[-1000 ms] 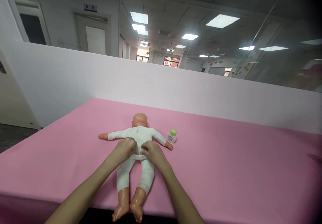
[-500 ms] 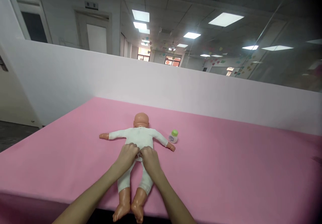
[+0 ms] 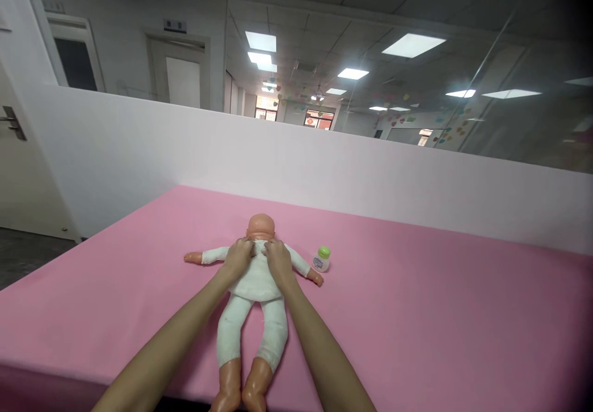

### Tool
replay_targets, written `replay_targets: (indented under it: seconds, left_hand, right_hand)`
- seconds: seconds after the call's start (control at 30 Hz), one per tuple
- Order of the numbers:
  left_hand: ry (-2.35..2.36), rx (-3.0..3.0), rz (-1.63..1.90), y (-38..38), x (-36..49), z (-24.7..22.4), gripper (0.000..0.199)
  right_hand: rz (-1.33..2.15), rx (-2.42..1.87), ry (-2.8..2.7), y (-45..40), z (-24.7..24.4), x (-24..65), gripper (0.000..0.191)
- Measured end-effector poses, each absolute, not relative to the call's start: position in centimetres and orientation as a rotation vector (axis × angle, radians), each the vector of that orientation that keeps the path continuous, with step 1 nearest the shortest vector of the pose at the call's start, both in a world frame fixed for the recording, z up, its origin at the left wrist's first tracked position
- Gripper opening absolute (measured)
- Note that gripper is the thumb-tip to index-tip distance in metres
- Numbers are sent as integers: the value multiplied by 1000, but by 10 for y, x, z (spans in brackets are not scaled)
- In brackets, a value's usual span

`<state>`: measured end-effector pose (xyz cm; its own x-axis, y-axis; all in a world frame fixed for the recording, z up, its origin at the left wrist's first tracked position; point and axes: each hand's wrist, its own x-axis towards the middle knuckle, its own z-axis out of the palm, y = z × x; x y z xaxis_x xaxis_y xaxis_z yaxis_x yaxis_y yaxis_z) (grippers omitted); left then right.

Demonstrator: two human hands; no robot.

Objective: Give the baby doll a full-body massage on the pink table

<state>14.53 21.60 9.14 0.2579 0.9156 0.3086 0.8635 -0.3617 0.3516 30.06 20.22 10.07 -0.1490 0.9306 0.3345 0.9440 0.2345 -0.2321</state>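
Note:
A baby doll [image 3: 256, 283] with a white cloth body lies stretched out, its bare head [image 3: 261, 225] pointing away from me and no face showing. Its arms are spread to both sides. My left hand [image 3: 239, 256] is closed at the upper left of the doll's back, just below the neck. Close beside it, my right hand [image 3: 278, 259] is closed on the upper right of the back. The fingers of both hands curl inward against the cloth, their tips partly hidden. Near the doll's right-side hand stands a small clear bottle [image 3: 321, 262] with a green cap.
The doll rests on a pink-covered table [image 3: 417, 313], its feet at the near edge. A white low wall [image 3: 324, 165] with glass above borders the far side. A door [image 3: 23, 152] with a dark handle is at the left.
Both hands have moved up the doll's back, from the waist to just under the neck, staying side by side. The lower back and upper legs now show. The view has tilted slightly upward.

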Motion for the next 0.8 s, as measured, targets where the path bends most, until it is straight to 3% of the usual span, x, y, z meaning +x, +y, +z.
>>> replay_targets:
  seconds: [0.27,0.6,0.8]
  left_hand:
    - [1718,2433,586,230,154,83,20]
    - [1663,2521,710,201,143,86,27]
    - [1550,2435,574,196,145,85,27]
  right_hand:
    - [-58,-1836,-2117,209,81,298,31]
    - [9,-1632,-2161,188,91,307,23]
    - [140,-1712,-2137,191,78,299,26]
